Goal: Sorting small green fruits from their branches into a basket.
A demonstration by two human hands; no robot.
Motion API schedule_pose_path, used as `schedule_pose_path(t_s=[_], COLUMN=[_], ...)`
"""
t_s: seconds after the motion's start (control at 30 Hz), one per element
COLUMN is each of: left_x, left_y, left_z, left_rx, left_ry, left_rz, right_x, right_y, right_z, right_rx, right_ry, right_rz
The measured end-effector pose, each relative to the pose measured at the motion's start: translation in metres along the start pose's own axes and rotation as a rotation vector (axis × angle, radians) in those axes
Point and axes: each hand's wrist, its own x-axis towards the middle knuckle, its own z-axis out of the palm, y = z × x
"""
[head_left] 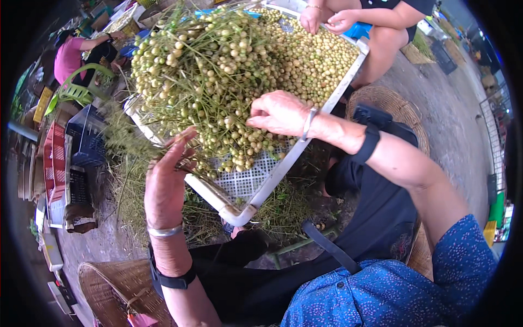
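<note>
A large heap of small round yellow-green fruits on thin stems (212,76) fills the near and left part of a white slatted tray (283,163). Loose fruits (321,65) cover its far right side. My left hand (165,185) is at the tray's near left edge, its fingers curled round a bundle of thin stems. Over the right side of the heap is my right hand (279,113), fingers bent and drawn together against the fruits. Whatever its fingertips pinch is hidden.
Across the tray, another person's hands (326,20) are above the loose fruits. Stripped stems (283,207) litter the floor under the tray. Woven baskets (117,289) stand at lower left and by my right knee. Blue (87,136) and red crates (54,158) stand left; beyond sits someone in pink.
</note>
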Motion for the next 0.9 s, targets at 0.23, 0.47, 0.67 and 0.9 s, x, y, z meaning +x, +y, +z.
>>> schedule_pose_path(t_s=[0.23, 0.47, 0.67, 0.9], left_x=[0.017, 0.024, 0.033, 0.041], left_y=[-0.023, -0.015, -0.015, -0.021], left_z=[0.004, 0.021, 0.046, 0.083], left_rx=[-0.181, -0.306, -0.193, 0.065], left_ry=[-0.045, -0.143, -0.040, -0.045], left_rz=[-0.079, -0.148, -0.099, 0.096], right_x=[0.017, 0.003, 0.002, -0.007], right_y=[0.008, 0.005, 0.007, -0.017], right_z=[0.039, -0.026, -0.036, -0.027], right_rx=[0.043, 0.330, 0.507, 0.781], right_ry=[0.193, 0.165, 0.145, -0.212], right_rz=[-0.092, 0.017, -0.165, 0.041])
